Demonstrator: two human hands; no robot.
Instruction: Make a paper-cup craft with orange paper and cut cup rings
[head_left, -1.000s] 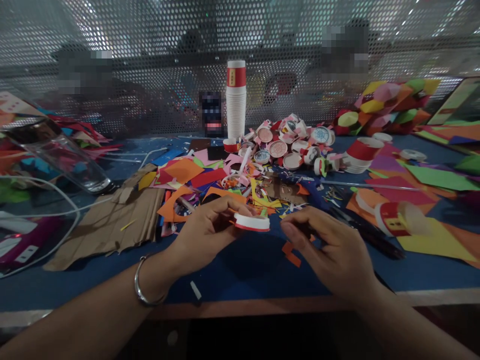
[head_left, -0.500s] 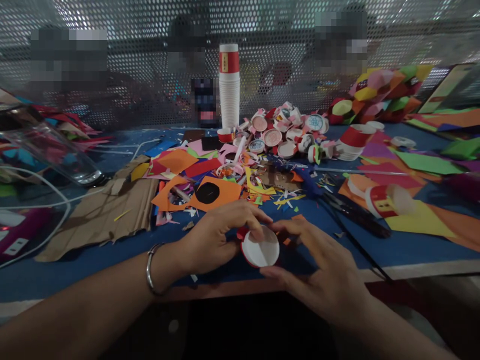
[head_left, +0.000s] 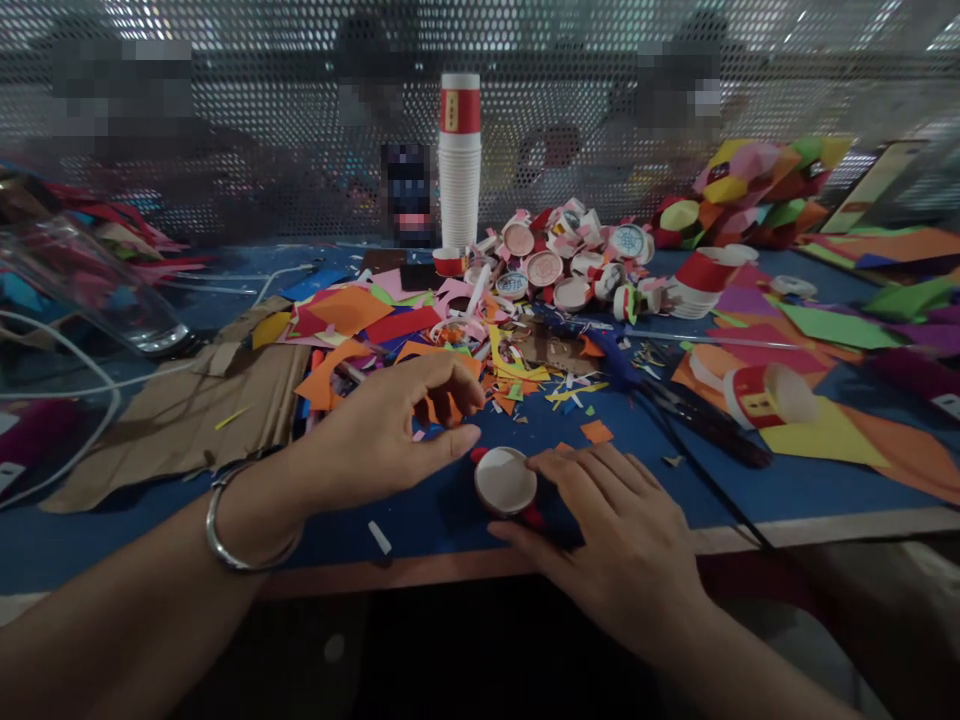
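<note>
The cut-down bottom of a paper cup (head_left: 505, 481) rests near the table's front edge, white inside, with red bits at its rim. My right hand (head_left: 611, 535) has its thumb and fingers around the right side of this cup bottom, the index fingertip touching the rim. Up and to the left of it hovers my left hand (head_left: 397, 425), wearing a silver bangle; its fingers are bent, the thumb apart from them, and nothing is between them. A small orange paper scrap (head_left: 597, 432) lies just beyond my right hand.
Scissors (head_left: 701, 420) with dark handles lie at right, beside a tipped red cup (head_left: 750, 396). Paper scraps (head_left: 360, 312), a heap of cut cup bottoms (head_left: 544, 268) and a tall cup stack (head_left: 459, 190) stand behind. Cardboard (head_left: 187, 430) and a glass bottle (head_left: 112, 290) are left.
My left hand has let go of the cup bottom and moved left and up. My right hand has stayed at it, its fingers lower and closer to the table. The view has shifted slightly.
</note>
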